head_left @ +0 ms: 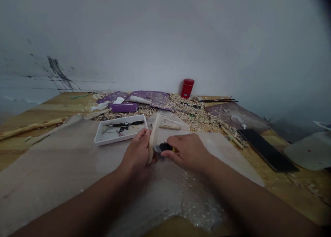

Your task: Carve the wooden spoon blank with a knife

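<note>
My left hand (137,150) is wrapped round a pale, slightly curved strip of wood (154,132), which stands up at a tilt. In my right hand (190,150) is a utility knife (164,147) with a black and yellow body; its blade end is against or very close to the strip's right side. Whether the blade is cutting into the wood I cannot tell. Just behind my left hand lies a white tray (103,141) with a black pen-like tool (126,124) and small metal pieces in it. The lower part of the strip is partly hidden by my fingers.
Wood shavings (199,121) are heaped at the back, near a red canister (187,88) by the wall. A purple pouch (124,107) lies back left, a long stick (33,127) at left. At right is a dark phone-like slab (267,150). Clear plastic sheeting (64,171) covers the wooden table.
</note>
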Demonstrator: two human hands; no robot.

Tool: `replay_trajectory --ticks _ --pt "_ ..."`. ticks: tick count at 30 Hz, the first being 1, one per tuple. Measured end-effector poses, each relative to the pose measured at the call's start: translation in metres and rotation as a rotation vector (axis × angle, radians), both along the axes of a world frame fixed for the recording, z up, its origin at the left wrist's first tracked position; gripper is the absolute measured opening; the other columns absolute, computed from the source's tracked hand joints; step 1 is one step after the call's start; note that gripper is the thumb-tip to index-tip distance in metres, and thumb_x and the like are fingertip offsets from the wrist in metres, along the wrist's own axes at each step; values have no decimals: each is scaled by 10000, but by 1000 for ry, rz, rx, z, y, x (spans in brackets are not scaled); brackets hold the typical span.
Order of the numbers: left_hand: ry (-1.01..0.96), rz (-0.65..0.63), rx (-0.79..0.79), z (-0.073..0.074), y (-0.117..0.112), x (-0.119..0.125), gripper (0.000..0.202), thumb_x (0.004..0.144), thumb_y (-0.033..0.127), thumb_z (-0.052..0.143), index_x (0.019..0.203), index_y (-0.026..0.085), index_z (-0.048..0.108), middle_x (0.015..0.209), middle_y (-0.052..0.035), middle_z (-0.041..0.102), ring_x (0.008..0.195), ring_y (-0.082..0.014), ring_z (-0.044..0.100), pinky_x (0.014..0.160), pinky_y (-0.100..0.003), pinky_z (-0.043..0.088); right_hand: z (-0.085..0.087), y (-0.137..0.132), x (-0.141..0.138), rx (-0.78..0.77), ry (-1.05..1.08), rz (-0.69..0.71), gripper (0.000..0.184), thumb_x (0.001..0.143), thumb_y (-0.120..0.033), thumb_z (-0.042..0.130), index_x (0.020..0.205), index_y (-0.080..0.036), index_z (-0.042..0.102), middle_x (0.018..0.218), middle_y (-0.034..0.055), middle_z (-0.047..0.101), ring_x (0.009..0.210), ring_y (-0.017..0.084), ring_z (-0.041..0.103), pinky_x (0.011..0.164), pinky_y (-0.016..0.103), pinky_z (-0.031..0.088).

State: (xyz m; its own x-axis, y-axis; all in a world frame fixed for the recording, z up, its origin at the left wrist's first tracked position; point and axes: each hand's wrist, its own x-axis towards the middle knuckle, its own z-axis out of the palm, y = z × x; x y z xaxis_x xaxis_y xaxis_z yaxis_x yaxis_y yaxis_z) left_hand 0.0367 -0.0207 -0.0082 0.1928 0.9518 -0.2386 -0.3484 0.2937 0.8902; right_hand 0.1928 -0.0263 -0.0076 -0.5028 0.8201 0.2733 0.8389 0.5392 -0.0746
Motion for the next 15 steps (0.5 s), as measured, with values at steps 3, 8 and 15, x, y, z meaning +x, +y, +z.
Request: replay_trajectory --ticks 3,8,15 --pt "43 36 -6 1 1 0 142 780 316 451 702 214 390 490 72 375 339 -50 344 299 -138 256 -3 -6 -8 -48 5 69 477 828 -569 257 791 -189 543 663 2 578 578 112 490 501 233 179" --pt "78 13 -3 -2 2 0 157 776 318 457 690 214 378 453 79 360 302 -45 325 288 -135 236 -5 -2 -7 -46 25 49 479 822 -577 262 778 -195 548 662 -8 574 585 109 492 501 229 176" --pt "-40 -146 -86 -2 -7 2 222 786 373 445 670 214 343 409 92 315 293 -38 241 281 -137 197 -2 27 32 95 169 -407 498 835 -560 226 784 -192 557 635 17 573 577 138 497 488 224 204"
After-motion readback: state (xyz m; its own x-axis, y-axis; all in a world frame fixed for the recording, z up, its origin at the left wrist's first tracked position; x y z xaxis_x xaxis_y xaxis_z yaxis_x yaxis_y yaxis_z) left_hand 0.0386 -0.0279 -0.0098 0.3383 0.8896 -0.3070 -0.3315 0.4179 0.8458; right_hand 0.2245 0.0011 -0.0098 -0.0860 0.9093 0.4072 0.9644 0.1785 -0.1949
